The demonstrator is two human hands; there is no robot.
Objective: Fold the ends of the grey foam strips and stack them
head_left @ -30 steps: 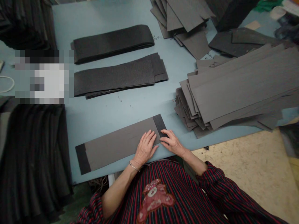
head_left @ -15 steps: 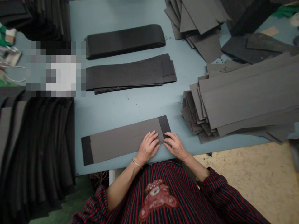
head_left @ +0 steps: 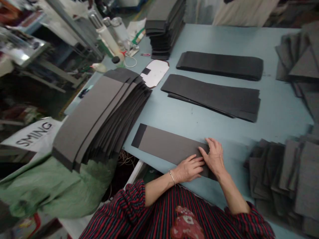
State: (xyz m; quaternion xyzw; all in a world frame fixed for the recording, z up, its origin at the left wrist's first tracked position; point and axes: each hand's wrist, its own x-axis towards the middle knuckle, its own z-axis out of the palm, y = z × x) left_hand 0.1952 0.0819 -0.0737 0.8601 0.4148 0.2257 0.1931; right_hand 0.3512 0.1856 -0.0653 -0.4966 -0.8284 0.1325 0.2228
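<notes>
A long grey strip [head_left: 166,143] with black ends lies flat near the table's front edge. My left hand [head_left: 189,168], with a bracelet at the wrist, rests flat on its lower right part, fingers spread. Over the strip's right end lies my right hand [head_left: 213,155], its fingers apart and its thumb close to the left fingertips. That black end is partly covered by the hands. Beyond it are a pile of dark strips [head_left: 211,94] and a neater dark stack [head_left: 220,66].
At the left, a fanned pile of grey strips [head_left: 92,113] overhangs the table [head_left: 171,116]. A white panel [head_left: 156,73], bottles and a tall dark stack [head_left: 164,26] stand farther back. More grey pieces [head_left: 279,169] are piled at the right. Green cloth [head_left: 67,192] hangs lower left.
The view has turned left, bringing the fanned pile and bottles into sight. My right hand has moved onto the strip's end, fingers now pointing away from me; my left hand stays on the strip.
</notes>
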